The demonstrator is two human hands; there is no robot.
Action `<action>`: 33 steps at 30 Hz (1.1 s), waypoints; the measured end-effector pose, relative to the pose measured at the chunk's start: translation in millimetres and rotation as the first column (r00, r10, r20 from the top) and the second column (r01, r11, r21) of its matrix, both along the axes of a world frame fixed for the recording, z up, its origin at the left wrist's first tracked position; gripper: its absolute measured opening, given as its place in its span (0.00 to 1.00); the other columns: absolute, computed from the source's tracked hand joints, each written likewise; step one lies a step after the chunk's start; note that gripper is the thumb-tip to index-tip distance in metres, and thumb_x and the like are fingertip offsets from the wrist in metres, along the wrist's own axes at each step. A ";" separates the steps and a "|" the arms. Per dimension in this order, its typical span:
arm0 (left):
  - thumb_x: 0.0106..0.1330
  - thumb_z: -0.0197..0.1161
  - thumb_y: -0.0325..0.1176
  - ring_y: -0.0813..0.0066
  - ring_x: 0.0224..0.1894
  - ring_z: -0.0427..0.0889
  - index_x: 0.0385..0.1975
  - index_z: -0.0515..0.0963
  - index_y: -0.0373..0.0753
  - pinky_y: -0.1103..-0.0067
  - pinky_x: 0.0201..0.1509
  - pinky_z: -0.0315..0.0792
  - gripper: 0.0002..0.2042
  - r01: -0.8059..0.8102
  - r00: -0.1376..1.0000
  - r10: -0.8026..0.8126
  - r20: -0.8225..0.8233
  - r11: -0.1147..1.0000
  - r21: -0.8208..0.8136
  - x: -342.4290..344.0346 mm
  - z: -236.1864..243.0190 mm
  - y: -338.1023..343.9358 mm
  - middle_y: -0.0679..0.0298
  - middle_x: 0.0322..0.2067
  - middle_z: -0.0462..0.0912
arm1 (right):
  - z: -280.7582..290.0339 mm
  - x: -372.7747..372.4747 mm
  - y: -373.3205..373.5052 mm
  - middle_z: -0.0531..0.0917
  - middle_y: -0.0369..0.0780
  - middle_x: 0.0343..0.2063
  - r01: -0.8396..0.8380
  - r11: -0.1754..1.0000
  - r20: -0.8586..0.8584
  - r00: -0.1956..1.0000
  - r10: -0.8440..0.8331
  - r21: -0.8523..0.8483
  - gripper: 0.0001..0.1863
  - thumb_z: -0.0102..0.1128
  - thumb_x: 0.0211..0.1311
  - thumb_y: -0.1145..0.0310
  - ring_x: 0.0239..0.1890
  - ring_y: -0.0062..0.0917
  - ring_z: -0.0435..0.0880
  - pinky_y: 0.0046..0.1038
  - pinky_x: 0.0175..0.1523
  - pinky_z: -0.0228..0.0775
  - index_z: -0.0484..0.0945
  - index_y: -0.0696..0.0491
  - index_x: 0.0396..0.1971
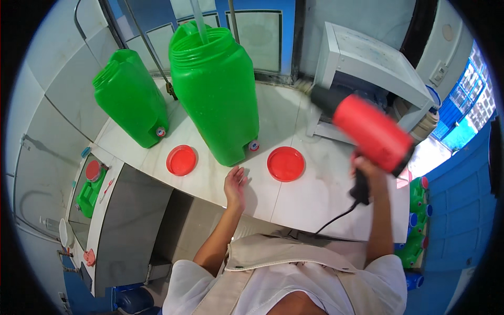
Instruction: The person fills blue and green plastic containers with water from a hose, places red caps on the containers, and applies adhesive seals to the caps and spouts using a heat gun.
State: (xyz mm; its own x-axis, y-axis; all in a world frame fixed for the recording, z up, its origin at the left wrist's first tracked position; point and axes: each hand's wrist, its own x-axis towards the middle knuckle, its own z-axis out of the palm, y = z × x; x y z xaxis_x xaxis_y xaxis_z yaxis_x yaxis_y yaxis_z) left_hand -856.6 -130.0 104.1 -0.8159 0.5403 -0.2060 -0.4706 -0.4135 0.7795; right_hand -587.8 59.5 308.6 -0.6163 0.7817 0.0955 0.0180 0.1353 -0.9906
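My right hand (369,169) is wrapped round the black handle of a red heat gun (365,126), held up over the counter's right side. Its black nozzle points up and to the left, and the tip is smeared by motion. A black cord runs down from the handle. My left hand (236,185) holds nothing; its fingers are loosely spread by the foot of a tall green plastic water jug (215,94). That jug stands uncapped under a clear tube. A second uncapped green jug (131,100) is at the left. Two red screw caps, a left one (181,160) and a right one (285,164), lie on the counter.
A white shelf unit (367,47) stands at the counter's back right. Thin metal pipes rise behind the jugs. On a lower left counter sits a small green jug (90,194). More green containers (412,249) and blue caps are at the right, beyond the counter's edge.
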 end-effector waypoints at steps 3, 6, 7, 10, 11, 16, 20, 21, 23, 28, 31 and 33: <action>0.65 0.40 0.44 0.71 0.50 0.69 0.49 0.66 0.35 0.74 0.53 0.63 0.20 -0.068 0.989 0.060 -0.135 0.996 -0.055 -8.7 14.8 -21.8 0.58 0.47 0.72 | 77.2 9.5 51.3 0.76 0.36 0.19 0.113 0.933 -0.018 0.993 -0.114 0.342 0.13 0.60 0.52 0.63 0.22 0.19 0.75 0.20 0.29 0.68 0.75 0.57 0.30; 0.65 0.41 0.39 0.72 0.48 0.71 0.49 0.65 0.35 0.76 0.51 0.65 0.18 -0.079 0.970 0.069 -0.232 0.996 -0.034 -8.2 41.4 -16.8 0.58 0.46 0.73 | 139.8 8.6 115.5 0.76 0.35 0.17 0.108 0.743 0.166 0.944 -0.285 0.660 0.15 0.60 0.52 0.57 0.19 0.18 0.74 0.21 0.27 0.66 0.76 0.55 0.27; 0.65 0.42 0.36 0.73 0.47 0.71 0.49 0.65 0.35 0.77 0.51 0.65 0.17 -0.073 0.965 0.064 -0.256 0.997 -0.026 -8.3 47.1 -14.8 0.58 0.45 0.73 | 160.9 -2.6 130.3 0.75 0.35 0.17 0.080 0.664 0.234 0.899 -0.370 0.744 0.16 0.61 0.51 0.56 0.19 0.18 0.73 0.23 0.26 0.65 0.76 0.56 0.26; 0.65 0.44 0.32 0.73 0.45 0.73 0.47 0.66 0.33 0.77 0.49 0.68 0.14 -0.100 0.958 0.094 -0.271 0.995 -0.010 -17.5 52.4 -14.6 0.57 0.44 0.73 | 187.6 -46.3 168.4 0.78 0.47 0.19 -0.056 0.482 0.318 0.816 -0.483 0.875 0.15 0.58 0.42 0.65 0.23 0.29 0.78 0.31 0.32 0.68 0.76 0.61 0.30; 0.64 0.44 0.30 0.74 0.44 0.74 0.47 0.66 0.33 0.78 0.49 0.68 0.14 -0.099 0.953 0.091 -0.288 0.995 -0.014 -18.7 53.4 -15.6 0.57 0.44 0.74 | 188.9 -61.0 180.8 0.78 0.53 0.24 -0.168 0.386 0.358 0.790 -0.498 0.907 0.16 0.57 0.40 0.68 0.28 0.40 0.80 0.34 0.35 0.68 0.76 0.60 0.31; 0.63 0.43 0.26 0.73 0.41 0.76 0.43 0.68 0.31 0.78 0.46 0.70 0.12 -0.123 0.922 0.101 -0.373 0.992 -0.035 -24.8 65.2 -28.3 0.57 0.39 0.76 | 169.2 -106.6 225.9 0.79 0.53 0.34 -0.296 0.382 0.482 0.572 -0.663 0.876 0.19 0.59 0.37 0.67 0.40 0.45 0.78 0.37 0.45 0.69 0.77 0.56 0.35; 0.63 0.42 0.25 0.74 0.40 0.77 0.40 0.71 0.31 0.79 0.44 0.71 0.11 -0.196 0.892 0.149 -0.427 0.978 -0.068 -47.2 65.3 -61.7 0.58 0.36 0.77 | 158.9 -132.5 221.4 0.78 0.51 0.38 -0.267 0.417 0.492 0.555 -0.671 0.869 0.24 0.61 0.37 0.63 0.43 0.43 0.77 0.38 0.49 0.68 0.76 0.54 0.40; 0.63 0.42 0.25 0.74 0.40 0.77 0.40 0.71 0.31 0.79 0.44 0.70 0.11 -0.190 0.890 0.137 -0.435 0.979 -0.080 -54.4 64.9 -67.0 0.58 0.36 0.77 | 163.6 -129.7 232.9 0.78 0.51 0.40 -0.315 0.469 0.564 0.487 -0.667 0.825 0.26 0.61 0.38 0.62 0.45 0.43 0.76 0.37 0.49 0.67 0.75 0.53 0.43; 0.63 0.43 0.25 0.74 0.39 0.77 0.40 0.72 0.32 0.79 0.43 0.70 0.10 -0.223 0.848 0.136 -0.513 0.969 -0.111 -72.2 66.0 -84.4 0.60 0.35 0.78 | 165.0 -130.2 237.6 0.76 0.51 0.45 -0.353 0.498 0.608 0.386 -0.694 0.792 0.30 0.62 0.40 0.60 0.49 0.42 0.74 0.35 0.52 0.66 0.71 0.52 0.49; 0.57 0.56 0.31 0.64 0.42 0.75 0.39 0.73 0.32 0.71 0.47 0.68 0.12 -0.582 0.289 -0.283 -0.914 0.707 -0.403 -146.4 65.0 -133.2 0.56 0.37 0.77 | 197.2 -110.5 180.1 0.69 0.48 0.54 0.105 0.170 0.031 0.761 -0.648 0.980 0.31 0.57 0.53 0.60 0.56 0.41 0.69 0.30 0.59 0.59 0.62 0.54 0.58; 0.52 0.62 0.38 0.58 0.45 0.73 0.36 0.74 0.36 0.63 0.54 0.63 0.15 -0.711 0.050 -0.609 -0.792 0.534 -0.456 -187.8 40.8 -169.5 0.55 0.38 0.75 | 173.4 -163.2 -4.4 0.74 0.45 0.51 0.492 0.358 -0.400 0.865 -0.303 0.794 0.21 0.50 0.61 0.66 0.53 0.30 0.73 0.26 0.58 0.60 0.69 0.57 0.53; 0.52 0.62 0.38 0.59 0.45 0.73 0.37 0.74 0.36 0.62 0.53 0.63 0.15 -0.693 -0.040 -0.778 -0.627 0.474 -0.544 -208.0 24.9 -174.1 0.56 0.39 0.74 | 142.5 -210.5 -114.1 0.78 0.39 0.44 0.385 0.523 -0.454 0.891 0.004 0.760 0.14 0.45 0.64 0.70 0.48 0.22 0.74 0.24 0.56 0.62 0.74 0.56 0.47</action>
State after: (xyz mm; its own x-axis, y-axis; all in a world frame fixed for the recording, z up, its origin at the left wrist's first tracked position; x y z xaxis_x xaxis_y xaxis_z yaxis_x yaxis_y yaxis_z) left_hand -1064.6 -304.0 128.9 -0.4900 0.8059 0.3324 0.8665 0.4919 0.0849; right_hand -798.4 -54.6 451.1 -0.2248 0.3250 0.9186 -0.1708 0.9150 -0.3655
